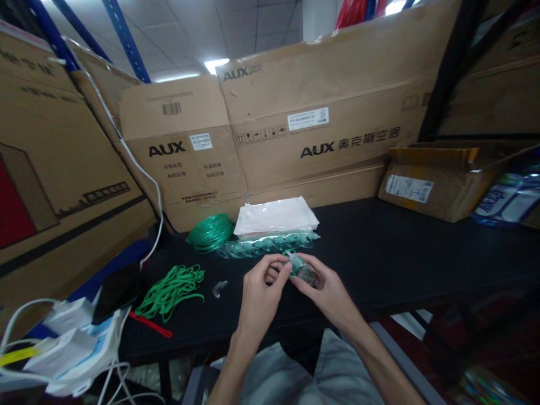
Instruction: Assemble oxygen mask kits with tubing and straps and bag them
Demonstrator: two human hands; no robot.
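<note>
- Cardboard sheet (pixel 278 152): brown, smooth and creased, standing behind the table; "AUX" shows in bold black several times, once followed by "奥克斯空调", and the white labels' fine print is too small to read.
- Table (pixel 400 259): flat, matte black top.
- Small box (pixel 439 191): worn cardboard, open flaps, white label unreadable.
- White packets (pixel 276 216): thin, flat, stacked behind a row of clear, green-tinted plastic masks (pixel 261 244).
- Left hand (pixel 264 287): thumb and fingertips pinched narrowly at the held mask's edge.
- Right hand (pixel 320 281): fingers curled around the same mask.
- Green cords (pixel 172 289): soft, flat, loosely heaped.
- Tubing (pixel 211 232): glossy green, coiled round.
- Held mask (pixel 301 269): rounded clear plastic with green, between both hands above the table's front edge.
- Clear piece (pixel 219 288): small, curved, shiny.
</note>
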